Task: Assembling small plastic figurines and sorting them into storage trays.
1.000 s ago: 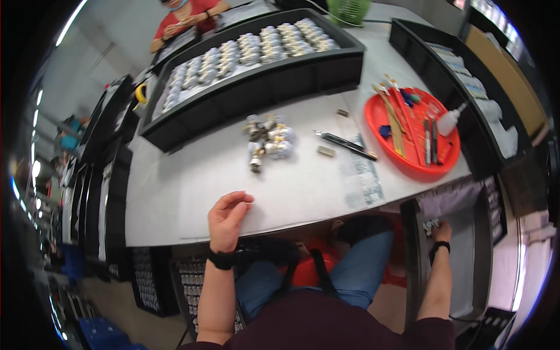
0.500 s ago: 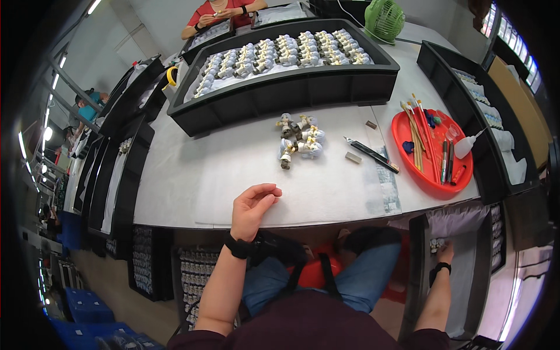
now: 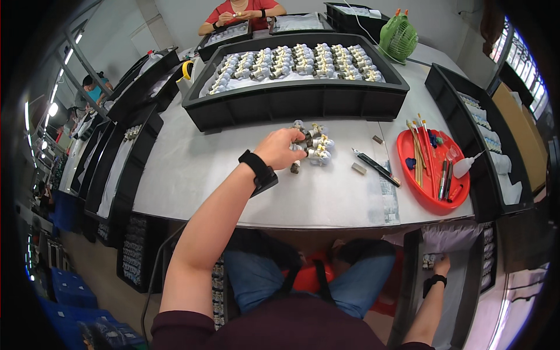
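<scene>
A small cluster of figurines [image 3: 319,143] with pale blue-grey hair and white-and-yellow clothes lies on the white work surface [image 3: 233,192]. At the cluster's left side is my left hand [image 3: 281,148], its thumb and fingers closed about one figurine, most of which they cover. Low on the right, my right hand [image 3: 442,266] is down inside a dark lined bin [image 3: 413,274]. A few small figurines [image 3: 429,260] lie in the bin right beside its fingers; the fingers are too small and partly hidden to read.
A large black tray [image 3: 297,108] full of figurine rows stands behind the cluster. To the right lie a craft knife [image 3: 376,167], a grey block [image 3: 359,168] and a red basin [image 3: 431,201] of brushes and pens. A green fan [image 3: 399,38] stands farther back; a co-worker [image 3: 239,14] sits opposite.
My left hand has moved forward from the near table edge onto the figurine cluster. My right hand stays in the bin, where more of the figurines beside it now show. The view has shifted slightly.
</scene>
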`<state>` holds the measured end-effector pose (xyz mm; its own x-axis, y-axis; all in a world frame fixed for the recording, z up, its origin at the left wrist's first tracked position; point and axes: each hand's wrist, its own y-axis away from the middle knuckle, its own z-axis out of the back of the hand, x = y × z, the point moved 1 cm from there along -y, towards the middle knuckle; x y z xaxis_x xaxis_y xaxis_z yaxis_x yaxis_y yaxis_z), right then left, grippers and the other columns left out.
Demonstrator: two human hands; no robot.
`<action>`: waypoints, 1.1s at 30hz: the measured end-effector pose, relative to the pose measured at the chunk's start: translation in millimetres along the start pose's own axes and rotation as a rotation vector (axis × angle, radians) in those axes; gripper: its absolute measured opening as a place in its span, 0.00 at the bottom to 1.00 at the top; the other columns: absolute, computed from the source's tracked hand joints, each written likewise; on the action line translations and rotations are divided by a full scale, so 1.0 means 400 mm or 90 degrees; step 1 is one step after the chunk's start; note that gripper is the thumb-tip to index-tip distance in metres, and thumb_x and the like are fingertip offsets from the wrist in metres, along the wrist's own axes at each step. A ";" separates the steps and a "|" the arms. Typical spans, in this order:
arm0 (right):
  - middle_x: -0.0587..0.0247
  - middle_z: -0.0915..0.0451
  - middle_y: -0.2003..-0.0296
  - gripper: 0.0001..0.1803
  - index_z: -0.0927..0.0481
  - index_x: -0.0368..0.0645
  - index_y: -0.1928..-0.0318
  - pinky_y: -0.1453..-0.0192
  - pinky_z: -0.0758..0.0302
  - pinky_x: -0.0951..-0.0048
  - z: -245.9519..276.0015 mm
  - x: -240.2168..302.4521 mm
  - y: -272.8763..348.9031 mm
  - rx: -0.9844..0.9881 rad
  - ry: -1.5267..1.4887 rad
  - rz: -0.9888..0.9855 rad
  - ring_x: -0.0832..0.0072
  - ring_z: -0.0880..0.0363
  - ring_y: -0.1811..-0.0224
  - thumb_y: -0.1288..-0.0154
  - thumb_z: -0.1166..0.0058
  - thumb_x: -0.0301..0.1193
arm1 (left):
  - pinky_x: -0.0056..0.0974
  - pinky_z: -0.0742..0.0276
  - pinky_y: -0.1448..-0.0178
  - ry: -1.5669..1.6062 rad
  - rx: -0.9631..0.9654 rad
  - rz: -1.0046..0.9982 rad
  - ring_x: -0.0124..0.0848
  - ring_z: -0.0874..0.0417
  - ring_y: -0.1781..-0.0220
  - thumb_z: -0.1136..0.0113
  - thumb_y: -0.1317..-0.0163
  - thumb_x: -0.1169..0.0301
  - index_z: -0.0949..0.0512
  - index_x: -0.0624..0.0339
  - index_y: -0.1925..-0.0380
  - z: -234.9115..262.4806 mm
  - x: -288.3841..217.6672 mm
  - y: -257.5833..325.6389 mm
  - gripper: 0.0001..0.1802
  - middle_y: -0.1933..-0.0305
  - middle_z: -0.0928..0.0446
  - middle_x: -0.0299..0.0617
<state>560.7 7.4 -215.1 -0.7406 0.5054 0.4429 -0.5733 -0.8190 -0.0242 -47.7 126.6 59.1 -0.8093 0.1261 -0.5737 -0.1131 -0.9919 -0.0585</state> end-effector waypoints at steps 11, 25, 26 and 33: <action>0.51 0.23 0.67 0.14 0.22 0.41 0.63 0.56 0.29 0.67 0.085 0.003 0.030 -0.026 -0.037 -0.078 0.59 0.24 0.62 0.53 0.55 0.27 | 0.31 0.28 0.62 0.209 0.032 0.061 0.28 0.27 0.64 0.41 0.55 0.75 0.32 0.68 0.54 -0.018 0.061 0.084 0.25 0.61 0.28 0.43; 0.52 0.24 0.60 0.22 0.27 0.41 0.54 0.52 0.30 0.68 -0.051 -0.031 0.017 0.036 -0.064 -0.087 0.61 0.25 0.57 0.55 0.51 0.25 | 0.30 0.30 0.52 0.673 -0.050 0.100 0.28 0.26 0.57 0.50 0.46 0.82 0.38 0.65 0.48 -0.149 0.031 0.245 0.23 0.57 0.29 0.43; 0.52 0.25 0.58 0.22 0.27 0.42 0.53 0.51 0.31 0.68 -0.052 -0.049 0.012 0.052 -0.060 -0.098 0.62 0.26 0.55 0.54 0.50 0.26 | 0.30 0.30 0.51 0.667 -0.045 0.085 0.29 0.26 0.56 0.50 0.46 0.81 0.38 0.65 0.48 -0.151 0.034 0.241 0.23 0.56 0.30 0.44; 0.49 0.28 0.54 0.27 0.31 0.41 0.50 0.44 0.36 0.68 -0.020 0.070 0.014 -0.039 -0.031 -0.019 0.58 0.32 0.48 0.56 0.57 0.20 | 0.34 0.29 0.51 0.772 -0.094 0.116 0.33 0.25 0.55 0.51 0.43 0.75 0.39 0.64 0.48 -0.116 0.054 0.262 0.21 0.50 0.32 0.50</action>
<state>533.9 19.1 -209.8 -0.7063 0.5140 0.4868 -0.6158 -0.7853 -0.0643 -50.4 24.5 2.7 0.2602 -0.0342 -0.9649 0.0747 -0.9957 0.0555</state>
